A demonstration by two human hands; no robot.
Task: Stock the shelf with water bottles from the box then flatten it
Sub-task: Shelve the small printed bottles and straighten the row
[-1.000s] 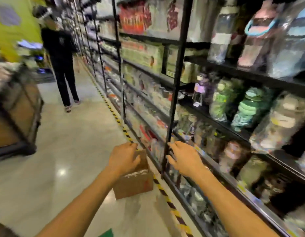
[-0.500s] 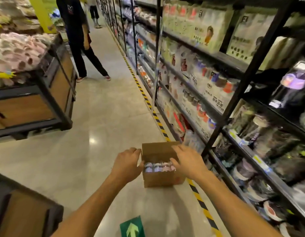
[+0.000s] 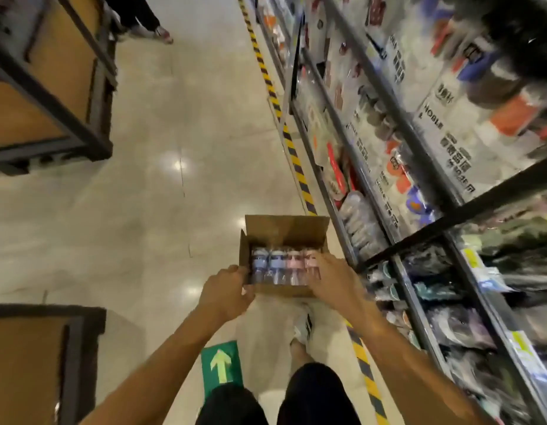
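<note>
Open brown cardboard box (image 3: pixel 286 231) of upright blue- and pink-capped clear water bottles (image 3: pixel 279 265), low beside the black metal shelf (image 3: pixel 419 142) at right; left hand (image 3: pixel 227 291) grips its near-left wall, right hand (image 3: pixel 330 279) covers its right rim (grip indiscernible), probably steadying it for unloading.

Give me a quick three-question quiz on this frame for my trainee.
1. True or false: the box has its top flaps open.
2. The caps on the bottles are: A blue and pink; B green and red; C all white.
3. Which hand grips the box at its near-left corner?
Key: 1 true; 2 A; 3 left hand.
</note>
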